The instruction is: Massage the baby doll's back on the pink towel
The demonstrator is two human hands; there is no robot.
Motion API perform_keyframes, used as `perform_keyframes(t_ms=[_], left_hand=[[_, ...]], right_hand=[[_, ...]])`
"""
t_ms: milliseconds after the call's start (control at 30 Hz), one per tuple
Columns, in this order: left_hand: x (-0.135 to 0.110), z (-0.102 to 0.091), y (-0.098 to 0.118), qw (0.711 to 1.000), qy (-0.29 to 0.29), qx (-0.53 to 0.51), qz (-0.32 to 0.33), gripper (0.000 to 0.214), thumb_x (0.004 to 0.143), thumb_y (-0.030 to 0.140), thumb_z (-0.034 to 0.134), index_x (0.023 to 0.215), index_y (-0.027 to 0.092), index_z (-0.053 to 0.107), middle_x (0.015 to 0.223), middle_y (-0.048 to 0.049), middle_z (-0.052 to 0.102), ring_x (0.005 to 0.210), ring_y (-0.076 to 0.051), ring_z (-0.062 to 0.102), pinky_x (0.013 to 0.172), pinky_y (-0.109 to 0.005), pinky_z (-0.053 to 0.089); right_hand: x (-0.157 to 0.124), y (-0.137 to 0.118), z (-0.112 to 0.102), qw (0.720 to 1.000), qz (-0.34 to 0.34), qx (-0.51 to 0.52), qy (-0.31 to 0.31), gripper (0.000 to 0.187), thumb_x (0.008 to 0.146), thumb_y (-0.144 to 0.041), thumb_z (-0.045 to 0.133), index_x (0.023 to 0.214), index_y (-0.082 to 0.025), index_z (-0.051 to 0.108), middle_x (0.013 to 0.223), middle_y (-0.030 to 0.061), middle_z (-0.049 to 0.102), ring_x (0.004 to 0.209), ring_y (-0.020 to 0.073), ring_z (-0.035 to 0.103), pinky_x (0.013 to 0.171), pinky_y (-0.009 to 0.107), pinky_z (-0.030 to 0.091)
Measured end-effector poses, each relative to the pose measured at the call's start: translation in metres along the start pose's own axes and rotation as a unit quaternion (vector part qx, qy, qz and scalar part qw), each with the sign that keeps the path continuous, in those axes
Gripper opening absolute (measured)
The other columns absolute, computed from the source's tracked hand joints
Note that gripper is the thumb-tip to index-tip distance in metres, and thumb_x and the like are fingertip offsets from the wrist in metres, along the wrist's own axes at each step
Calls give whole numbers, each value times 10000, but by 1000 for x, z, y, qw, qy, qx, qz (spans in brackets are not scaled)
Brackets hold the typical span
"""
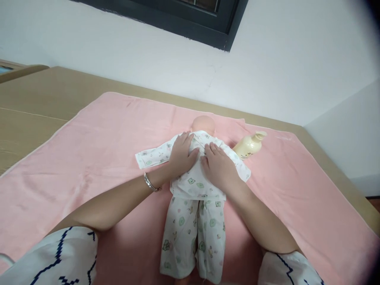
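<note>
A baby doll point(203, 124) lies stretched out on a pink cloth point(118, 118), its bare head toward the wall. It wears a white printed top point(196, 184) and matching trousers point(181, 237). My left hand point(181, 154) rests flat on the upper left part of the top, fingers extended toward the head. On the right side of the chest area, my right hand point(219, 164) lies flat too, fingers slightly bent. Both palms touch the fabric and neither hand grips anything. Just right of the doll's sleeve, a cream pump bottle point(249, 145) lies tilted.
The pink cloth covers much of a wooden table point(38, 105), whose bare edges show at the left, back and right. A white wall point(166, 59) rises behind it, with a dark window frame point(208, 29) above. A wooden edge point(26, 72) shows at far left.
</note>
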State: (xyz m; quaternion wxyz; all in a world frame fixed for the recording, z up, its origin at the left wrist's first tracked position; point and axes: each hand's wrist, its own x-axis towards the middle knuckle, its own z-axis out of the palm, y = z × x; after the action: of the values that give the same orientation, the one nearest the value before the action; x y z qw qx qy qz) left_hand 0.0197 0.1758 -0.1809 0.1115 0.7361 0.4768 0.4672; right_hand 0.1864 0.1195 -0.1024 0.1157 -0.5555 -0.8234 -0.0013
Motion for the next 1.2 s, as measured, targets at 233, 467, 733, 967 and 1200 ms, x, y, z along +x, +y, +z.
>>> perform_keyframes(t_ms=[233, 467, 733, 967, 1200], left_hand=[[-17, -2, 41, 997, -40, 59, 7, 517, 993, 381, 434, 1431, 110, 483, 1566, -218, 437, 1518, -388, 321, 1216, -653, 307], [10, -17, 35, 983, -118, 136, -28, 501, 982, 281, 352, 1402, 65, 521, 1517, -198, 514, 1461, -319, 436, 1237, -536, 360], [-10, -16, 56, 976, -111, 185, 11, 526, 1020, 256, 298, 1439, -2, 484, 1546, -228, 466, 1502, -357, 364, 1249, -539, 332], [10, -22, 39, 974, -143, 174, -4, 523, 978, 285, 382, 1405, 11, 511, 1507, -229, 505, 1468, -344, 414, 1236, -535, 361], [-2, -21, 54, 970, -136, 203, 2, 500, 997, 243, 334, 1401, 0, 503, 1507, -250, 494, 1474, -371, 395, 1213, -572, 365]], right_hand=[[35, 31, 20, 995, 72, 73, 18, 621, 1048, -377, 287, 1538, -6, 372, 1620, 237, 349, 1539, 362, 283, 1249, 572, 262], [4, -7, 10, 999, 26, -24, 32, 541, 1032, -231, 284, 1449, 44, 489, 1484, 258, 534, 1438, 352, 467, 1225, 495, 336], [27, 22, 15, 998, 27, 50, 31, 548, 1049, -304, 272, 1450, -5, 496, 1530, 217, 500, 1469, 316, 431, 1224, 485, 355], [8, -4, 14, 999, 32, -3, 40, 537, 1018, -223, 306, 1431, 65, 494, 1482, 274, 528, 1441, 366, 461, 1210, 504, 374], [17, 8, 7, 999, 19, 37, 15, 453, 1034, -257, 323, 1304, -46, 618, 1451, 212, 583, 1421, 315, 496, 1201, 472, 396]])
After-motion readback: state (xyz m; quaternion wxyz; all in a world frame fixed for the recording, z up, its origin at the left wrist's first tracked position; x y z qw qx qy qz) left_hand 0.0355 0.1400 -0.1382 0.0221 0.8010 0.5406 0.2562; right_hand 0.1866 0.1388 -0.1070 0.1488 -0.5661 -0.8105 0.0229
